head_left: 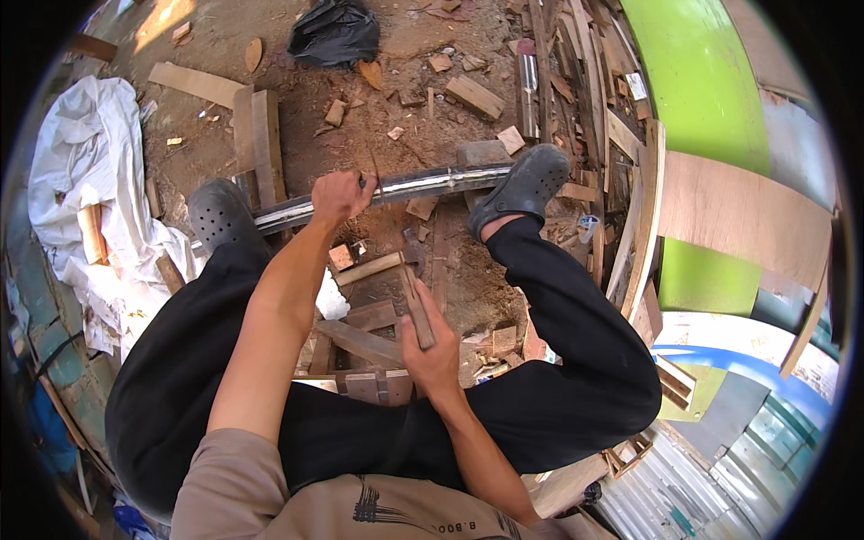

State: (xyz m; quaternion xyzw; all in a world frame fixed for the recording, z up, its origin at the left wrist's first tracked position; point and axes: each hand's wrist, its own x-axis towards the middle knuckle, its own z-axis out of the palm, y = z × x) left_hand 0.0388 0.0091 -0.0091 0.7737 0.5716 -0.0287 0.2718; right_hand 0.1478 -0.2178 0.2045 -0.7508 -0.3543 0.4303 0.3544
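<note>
My left hand [338, 198] is closed in a fist over a long dark metal bar [427, 184] with a pale stripe along it. A thin dark strip [376, 166] stands by its thumb; what the fist holds is hidden. Closer to my body, my right hand [434, 355] grips a short, rough piece of wood [416, 310] that points away from me. The bar lies crosswise between my feet. My left grey clog [221, 216] meets its left end, and my right clog [522, 191] its right end.
Wood offcuts [364, 345] lie between my legs, and more blocks [475, 96] are scattered over the dirt floor. A black plastic bag [335, 34] lies at the far side. White sheeting [94, 171] is heaped at left. Long boards [641, 216] and a green panel [706, 90] border the right.
</note>
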